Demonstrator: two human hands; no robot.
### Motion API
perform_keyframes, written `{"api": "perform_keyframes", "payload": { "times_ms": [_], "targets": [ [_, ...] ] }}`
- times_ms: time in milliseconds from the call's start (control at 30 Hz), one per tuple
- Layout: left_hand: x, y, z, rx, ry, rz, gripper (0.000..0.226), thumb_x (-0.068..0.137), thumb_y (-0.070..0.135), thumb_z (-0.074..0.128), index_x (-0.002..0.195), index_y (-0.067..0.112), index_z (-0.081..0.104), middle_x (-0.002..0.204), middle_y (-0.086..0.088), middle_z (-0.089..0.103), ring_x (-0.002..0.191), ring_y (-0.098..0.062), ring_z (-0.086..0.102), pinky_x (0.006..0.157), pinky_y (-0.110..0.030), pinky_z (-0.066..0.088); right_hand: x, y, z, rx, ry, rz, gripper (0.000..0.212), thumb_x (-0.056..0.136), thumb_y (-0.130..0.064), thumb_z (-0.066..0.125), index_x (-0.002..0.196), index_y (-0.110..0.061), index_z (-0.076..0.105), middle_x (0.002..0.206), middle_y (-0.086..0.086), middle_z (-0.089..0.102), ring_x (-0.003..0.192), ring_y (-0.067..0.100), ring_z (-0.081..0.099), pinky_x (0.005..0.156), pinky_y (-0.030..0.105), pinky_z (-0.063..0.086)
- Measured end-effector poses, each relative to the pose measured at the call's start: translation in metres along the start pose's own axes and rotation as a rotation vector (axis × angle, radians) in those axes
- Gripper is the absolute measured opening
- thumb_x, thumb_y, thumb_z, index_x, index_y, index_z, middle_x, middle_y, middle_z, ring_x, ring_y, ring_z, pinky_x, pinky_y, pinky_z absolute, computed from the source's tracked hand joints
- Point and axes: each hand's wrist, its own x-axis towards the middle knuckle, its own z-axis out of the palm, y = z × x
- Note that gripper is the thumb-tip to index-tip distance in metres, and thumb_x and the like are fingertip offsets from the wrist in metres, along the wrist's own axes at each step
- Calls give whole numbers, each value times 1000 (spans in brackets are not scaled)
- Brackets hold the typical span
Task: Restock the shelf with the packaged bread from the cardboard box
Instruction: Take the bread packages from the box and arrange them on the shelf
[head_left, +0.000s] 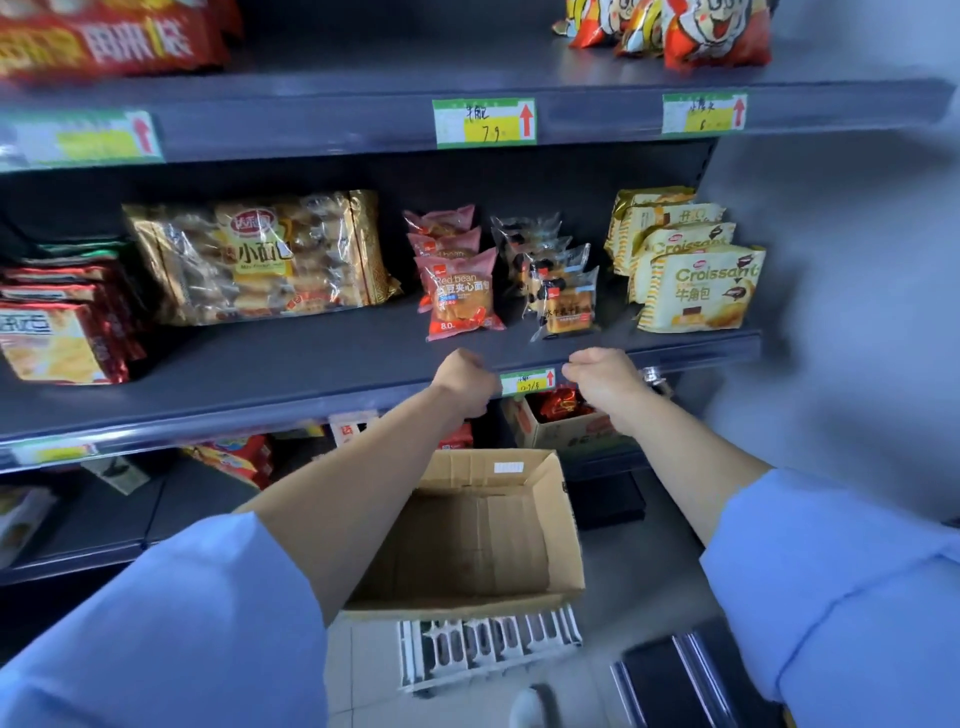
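In the head view, the left hand (465, 382) and the right hand (605, 382) are both raised in front of the edge of the middle shelf (311, 364). They are near each other, with a small price tag (527, 382) between them. On each hand the fingers are curled in, and I see nothing held in either one.

Just above and beyond the left hand stands a row of red bean bread packs (460, 296). Beyond the right hand is a row of clear bread packs (563, 304), and further to the right of it are the yellow croissant packs (696, 291). Far to the left of the left hand lies a big bag of small breads (260, 260). Below both forearms the cardboard box (467, 545) is open, and its bottom looks bare, so I judge that the bread is already on the shelf and the task is near its end.

The step in hand is probably to tidy the two rows. To do it well, the fingers should open and push with flat tips only, because soft bread is easy to crush. The front packs should stand upright, labels forward, and line up with the shelf edge.
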Motion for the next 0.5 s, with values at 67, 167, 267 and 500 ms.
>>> {"api": "perform_keyframes", "payload": {
  "times_ms": [67, 167, 267, 500],
  "targets": [
    [-10, -13, -4, -12, -13, -24, 16, 87, -1, 55, 100, 7, 52, 93, -12, 52, 84, -25, 51, 71, -34, 49, -16, 5, 7, -15, -8, 13, 37, 95, -16, 53, 130, -6, 56, 134, 10, 56, 121, 25, 52, 95, 31, 41],
    [-21, -34, -5, -23, -53, -61, 31, 86, -3, 53, 117, -6, 51, 95, -13, 59, 95, -33, 63, 92, -43, 55, -37, 13, 17, -24, -26, 48, 35, 96, -13, 51, 127, 1, 56, 134, 16, 56, 123, 30, 51, 101, 36, 41],
    [-34, -48, -1, -19, -46, -88, 39, 85, -5, 52, 124, -7, 51, 96, -16, 56, 84, -29, 59, 89, -45, 54, -52, 24, 23, -60, -76, 80, 36, 97, -14, 51, 130, -2, 54, 137, 13, 53, 125, 28, 50, 100, 34, 39],
    [-54, -80, 6, -77, 30, -184, 38, 91, 0, 53, 129, 3, 50, 88, -7, 54, 90, -23, 57, 91, -36, 53, -59, 45, 30, -101, -174, 114, 34, 95, -11, 51, 125, 5, 55, 135, 19, 54, 125, 33, 50, 106, 42, 39]
  ]
}}
